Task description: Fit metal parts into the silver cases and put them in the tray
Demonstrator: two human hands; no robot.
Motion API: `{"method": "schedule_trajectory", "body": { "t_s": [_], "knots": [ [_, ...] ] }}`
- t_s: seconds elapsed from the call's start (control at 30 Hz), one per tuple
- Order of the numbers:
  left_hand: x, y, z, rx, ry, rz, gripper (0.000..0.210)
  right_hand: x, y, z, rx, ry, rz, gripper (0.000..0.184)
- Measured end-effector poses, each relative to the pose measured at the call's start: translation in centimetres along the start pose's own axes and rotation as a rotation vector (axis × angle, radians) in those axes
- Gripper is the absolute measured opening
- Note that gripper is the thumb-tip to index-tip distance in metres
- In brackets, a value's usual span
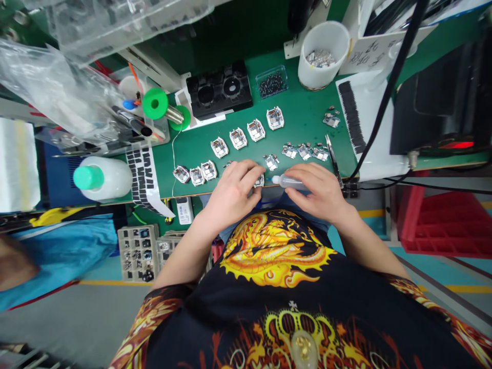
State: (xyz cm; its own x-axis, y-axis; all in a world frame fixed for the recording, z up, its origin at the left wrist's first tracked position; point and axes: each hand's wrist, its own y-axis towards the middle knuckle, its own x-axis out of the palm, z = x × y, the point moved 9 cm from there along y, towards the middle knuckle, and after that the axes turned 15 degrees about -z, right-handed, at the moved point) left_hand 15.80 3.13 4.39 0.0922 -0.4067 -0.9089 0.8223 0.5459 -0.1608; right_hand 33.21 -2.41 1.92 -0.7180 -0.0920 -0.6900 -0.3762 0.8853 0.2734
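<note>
My left hand (236, 189) is closed at the bench's front edge, its fingers gripping a small watch-like case (260, 180), mostly hidden by them. In my right hand (319, 188) lies a translucent squeeze bottle (290, 182) with a thin needle tip. That tip points left at the case; whether it touches cannot be made out. Just beyond my hands sits a small circuit assembly (271, 162), with several similar ones (305, 151) to its right. White-framed watch cases with electronics inside stand in a slanting row (238, 138); more (197, 176) are left of my left hand.
Tweezers (333, 160) lie right of my right hand. Behind are a black fixture (220, 91), a clear tray of black parts (272, 82) and a white tub (324, 55). A solder spool (169, 110) and green-capped bottle (102, 178) stand left. A black cable (384, 102) crosses the right side.
</note>
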Motion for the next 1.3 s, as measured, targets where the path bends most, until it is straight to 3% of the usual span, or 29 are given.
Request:
{"method": "schedule_trajectory", "body": {
  "t_s": [1.3],
  "knots": [
    [0.14,0.00,0.11,-0.005,0.016,-0.017,0.040,0.43,-0.14,0.37,0.006,0.007,-0.031,0.039]
  ]
}}
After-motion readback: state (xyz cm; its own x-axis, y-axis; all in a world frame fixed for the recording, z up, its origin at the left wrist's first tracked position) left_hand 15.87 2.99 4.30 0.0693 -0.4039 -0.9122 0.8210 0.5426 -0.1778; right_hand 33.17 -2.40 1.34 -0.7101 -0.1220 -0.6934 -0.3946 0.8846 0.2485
